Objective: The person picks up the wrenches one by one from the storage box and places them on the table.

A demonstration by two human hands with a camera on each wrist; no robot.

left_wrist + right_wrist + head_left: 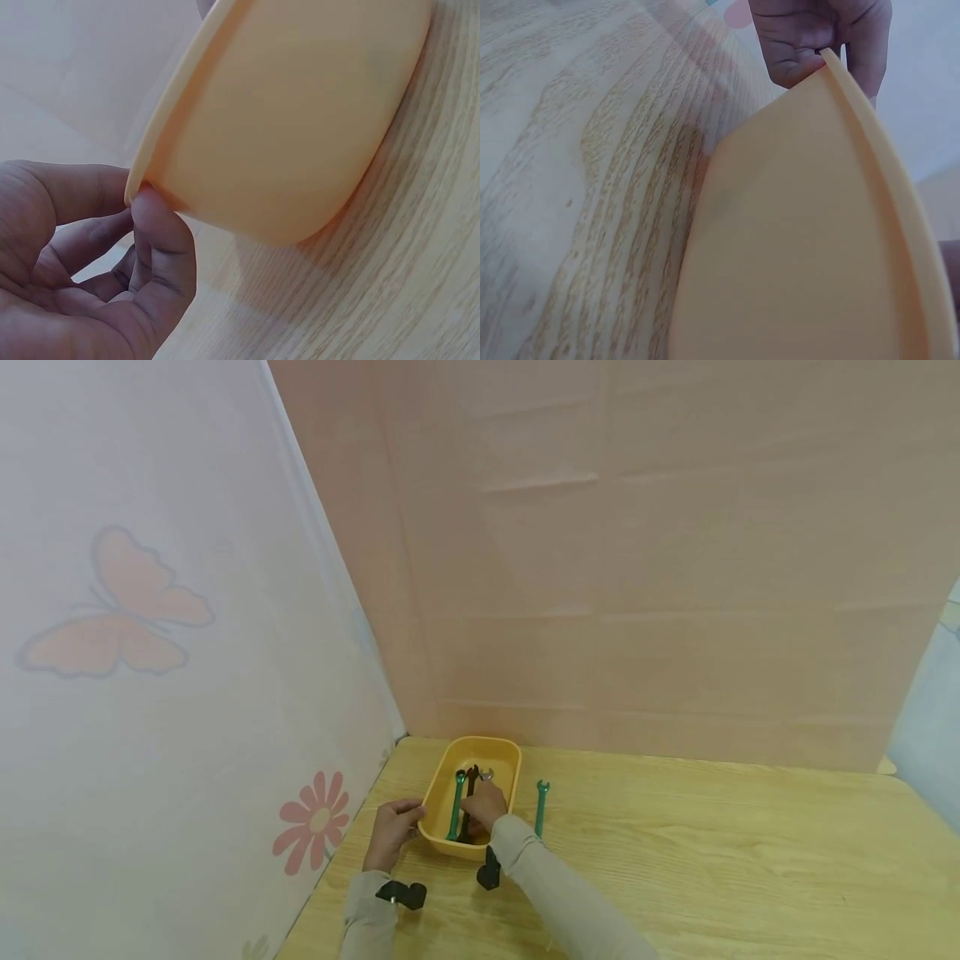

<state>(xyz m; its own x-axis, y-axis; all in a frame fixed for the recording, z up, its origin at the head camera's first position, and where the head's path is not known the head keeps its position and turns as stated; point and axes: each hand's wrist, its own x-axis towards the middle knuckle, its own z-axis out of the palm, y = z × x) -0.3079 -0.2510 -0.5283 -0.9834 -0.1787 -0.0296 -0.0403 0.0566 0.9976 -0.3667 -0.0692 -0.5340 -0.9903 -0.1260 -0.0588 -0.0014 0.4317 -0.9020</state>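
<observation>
A yellow plastic tub (pixel 482 749) stands on the wooden table. My left hand (pixel 392 833) pinches its near left rim between thumb and fingers, which the left wrist view shows up close. My right hand (pixel 486 806) reaches down into the tub, over the wrenches. Inside lie a green wrench (pixel 457 806), a dark wrench (pixel 471 782) and a silver wrench (pixel 487 773), whose open end shows just beyond the right hand. The right fingertips are down by the dark and silver wrenches; whether they hold one is hidden. The right wrist view shows mostly the tub's outer wall (pixel 795 225).
Another green wrench (pixel 542 806) lies on the table to the right of the tub, partly behind the right sleeve. A white sheet with a butterfly and flowers (pixel 225 693) hangs close on the left. A pinkish-brown sheet (pixel 637 610) hangs behind the table (pixel 712 852).
</observation>
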